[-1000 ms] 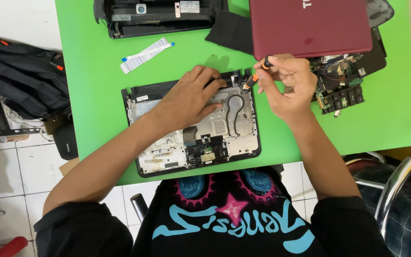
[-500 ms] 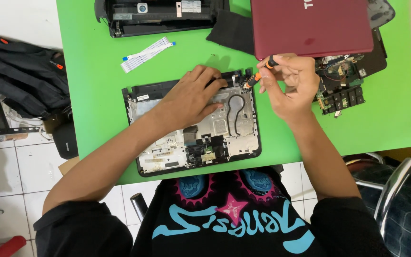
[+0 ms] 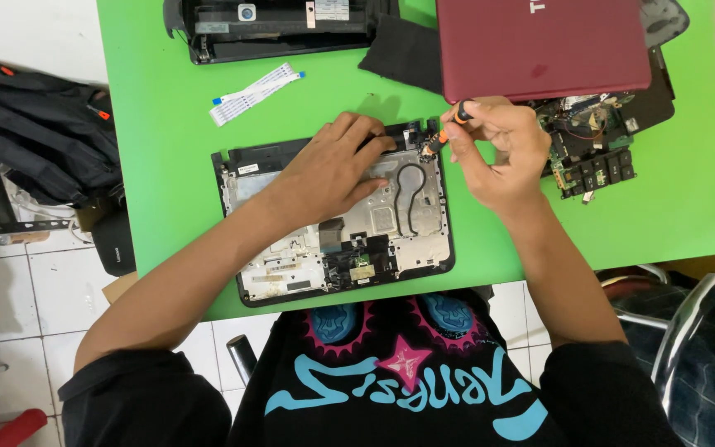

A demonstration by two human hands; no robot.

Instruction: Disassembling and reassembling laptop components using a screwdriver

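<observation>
An opened laptop base (image 3: pixel 391 236) with bare metal shield and black frame lies on the green table (image 3: pixel 167 174). My left hand (image 3: pixel 333 170) rests flat on its upper part, fingers spread over the far edge. My right hand (image 3: pixel 502 149) grips a small screwdriver (image 3: pixel 447 128) with an orange and black handle, its tip at the base's far right corner. A black cable loops over the metal plate beside my left hand.
A dark red laptop lid (image 3: pixel 539 45) lies at the far right over a circuit board (image 3: pixel 593 157). A black casing part (image 3: pixel 275 25) sits at the far edge, a white ribbon cable (image 3: pixel 254 93) below it. A black backpack (image 3: pixel 35 132) is on the left.
My right hand has shifted the screwdriver slightly at the base's far right corner. My left hand stays on the base.
</observation>
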